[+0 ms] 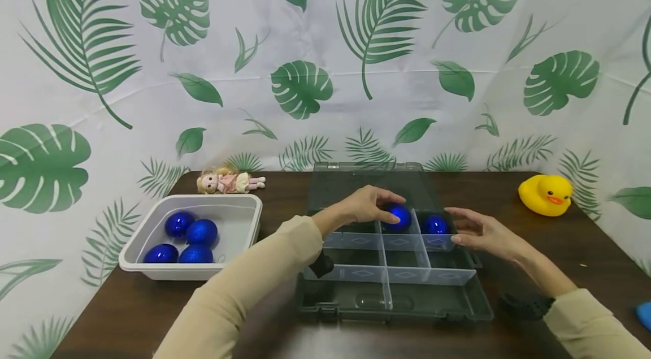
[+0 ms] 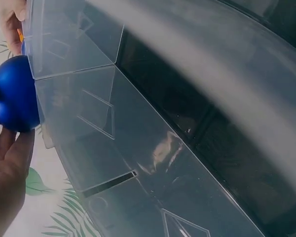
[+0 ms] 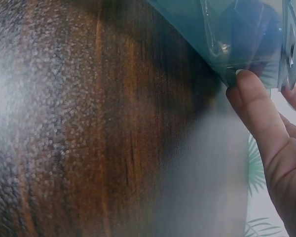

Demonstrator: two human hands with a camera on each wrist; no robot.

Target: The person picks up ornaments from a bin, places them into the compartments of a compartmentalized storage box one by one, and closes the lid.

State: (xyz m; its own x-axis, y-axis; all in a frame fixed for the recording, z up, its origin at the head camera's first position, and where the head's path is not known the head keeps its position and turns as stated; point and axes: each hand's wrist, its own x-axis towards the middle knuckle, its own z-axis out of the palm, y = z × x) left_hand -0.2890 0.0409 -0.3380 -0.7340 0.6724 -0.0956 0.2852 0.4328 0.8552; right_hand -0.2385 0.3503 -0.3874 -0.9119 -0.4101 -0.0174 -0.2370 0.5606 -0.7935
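The left hand (image 1: 367, 205) curls its fingers over a glossy blue ball (image 1: 399, 216), holding it in the middle rear compartment of an open, clear-walled organizer box (image 1: 391, 274). The right hand (image 1: 478, 230) has straight fingers resting against the box's right edge, just beside a second blue ball (image 1: 435, 225) in the next compartment. The box sits on a dark wooden table (image 1: 152, 302). To the left, a white tub (image 1: 239, 229) contains four more blue balls (image 1: 187, 237). A leaf-printed backdrop (image 1: 325, 53) hangs behind.
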